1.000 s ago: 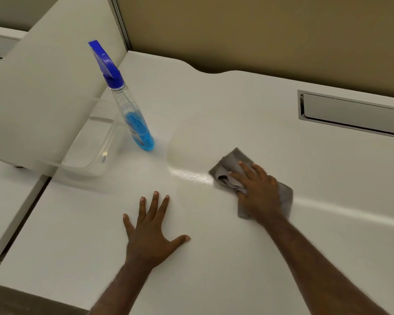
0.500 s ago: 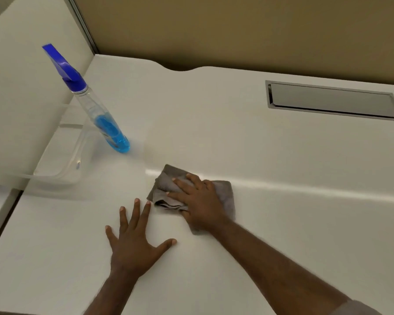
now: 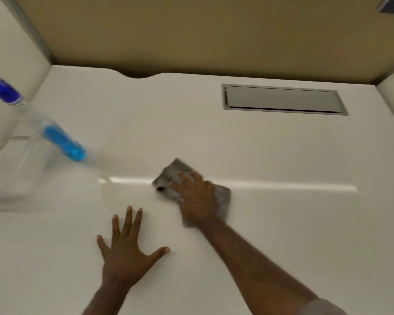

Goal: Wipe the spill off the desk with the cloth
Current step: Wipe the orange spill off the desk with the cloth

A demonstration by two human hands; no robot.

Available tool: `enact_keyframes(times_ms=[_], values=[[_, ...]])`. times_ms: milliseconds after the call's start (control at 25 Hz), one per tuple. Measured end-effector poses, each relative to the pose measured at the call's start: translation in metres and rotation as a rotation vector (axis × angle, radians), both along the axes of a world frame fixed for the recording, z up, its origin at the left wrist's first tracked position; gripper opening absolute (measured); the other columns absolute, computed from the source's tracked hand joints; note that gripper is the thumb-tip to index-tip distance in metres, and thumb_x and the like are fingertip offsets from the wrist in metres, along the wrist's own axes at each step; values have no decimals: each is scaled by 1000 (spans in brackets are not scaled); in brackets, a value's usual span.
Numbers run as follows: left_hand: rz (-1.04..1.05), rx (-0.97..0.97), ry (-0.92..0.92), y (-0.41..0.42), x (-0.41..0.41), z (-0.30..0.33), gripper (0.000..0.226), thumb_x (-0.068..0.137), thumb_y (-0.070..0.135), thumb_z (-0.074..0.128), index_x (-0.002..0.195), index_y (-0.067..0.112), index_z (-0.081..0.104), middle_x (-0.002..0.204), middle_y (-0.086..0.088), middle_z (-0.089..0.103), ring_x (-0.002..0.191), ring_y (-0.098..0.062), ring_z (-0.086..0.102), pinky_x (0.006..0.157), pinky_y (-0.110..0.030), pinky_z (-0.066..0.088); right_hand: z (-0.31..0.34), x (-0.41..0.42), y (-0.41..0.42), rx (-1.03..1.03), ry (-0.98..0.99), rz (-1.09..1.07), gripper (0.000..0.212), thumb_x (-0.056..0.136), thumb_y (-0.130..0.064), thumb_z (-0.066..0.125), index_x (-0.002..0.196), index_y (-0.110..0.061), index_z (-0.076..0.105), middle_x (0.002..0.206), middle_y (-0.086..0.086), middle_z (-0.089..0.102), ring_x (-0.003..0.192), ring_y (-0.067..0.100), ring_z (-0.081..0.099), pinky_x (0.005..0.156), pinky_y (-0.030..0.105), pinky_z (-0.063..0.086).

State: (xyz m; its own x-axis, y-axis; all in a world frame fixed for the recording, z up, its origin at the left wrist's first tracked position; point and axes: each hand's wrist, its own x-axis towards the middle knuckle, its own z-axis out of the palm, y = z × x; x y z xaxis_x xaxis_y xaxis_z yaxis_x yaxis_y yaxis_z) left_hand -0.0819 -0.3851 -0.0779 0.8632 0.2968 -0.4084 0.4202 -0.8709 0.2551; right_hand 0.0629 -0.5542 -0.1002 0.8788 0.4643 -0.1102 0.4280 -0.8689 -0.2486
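A grey cloth (image 3: pixel 168 176) lies crumpled on the white desk (image 3: pixel 271 223) near its middle. My right hand (image 3: pixel 196 196) presses flat on top of the cloth, fingers pointing to the far left, and covers most of it. A small dark spot shows at the cloth's left edge. My left hand (image 3: pixel 125 251) rests flat on the desk nearer to me, fingers spread, holding nothing. I cannot make out any spill on the glossy surface; the frame is blurred by motion.
A spray bottle (image 3: pixel 62 139) with blue liquid and a blue trigger head stands at the left. A clear plastic tray (image 3: pixel 21 164) sits behind it against the white side panel. A metal cable flap (image 3: pixel 282 100) is set into the desk's far right.
My right hand swept the cloth leftward toward my left hand, then back right and slightly farther away. My left hand stayed planted. The camera view shifted to the right.
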Motion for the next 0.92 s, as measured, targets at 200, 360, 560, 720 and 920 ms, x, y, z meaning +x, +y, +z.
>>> enact_keyframes(times_ms=[200, 360, 560, 720, 920], values=[[-29, -21, -38, -64, 14, -4, 119, 46, 104, 23, 147, 53, -11, 154, 26, -23, 149, -16, -15, 114, -63, 3, -7, -32, -110, 42, -55, 69, 54, 74, -32, 62, 126, -45, 50, 149, -11, 43, 136, 30, 38, 96, 50, 38], [-112, -31, -29, -127, 27, -5, 115, 48, 104, 25, 146, 55, -11, 154, 25, -24, 149, -16, -16, 114, -64, 2, -3, -26, -202, -7, -77, -197, 56, 76, -30, 59, 129, -46, 50, 147, -11, 46, 134, 30, 42, 93, 48, 42], [-208, -21, -38, -189, 40, -12, 111, 51, 103, 22, 144, 56, -16, 153, 25, -28, 147, -14, -20, 114, -64, 3, -2, -14, -287, -26, -76, -460, 53, 79, -33, 61, 129, -45, 50, 150, -10, 42, 137, 26, 38, 96, 47, 38], [-228, -1, -35, -207, 52, -15, 109, 56, 100, 28, 148, 54, -9, 154, 24, -26, 146, -12, -24, 114, -64, 1, -3, 0, -337, -85, -105, -656, 53, 85, -30, 57, 136, -42, 46, 154, -9, 36, 138, 26, 35, 95, 46, 37], [-204, 34, -61, -203, 55, -3, 108, 56, 100, 27, 145, 54, -15, 155, 23, -29, 144, -13, -29, 113, -65, -3, 21, 12, -357, 92, -179, -923, 53, 87, -15, 59, 136, -31, 51, 153, 3, 39, 127, 34, 43, 93, 50, 41]])
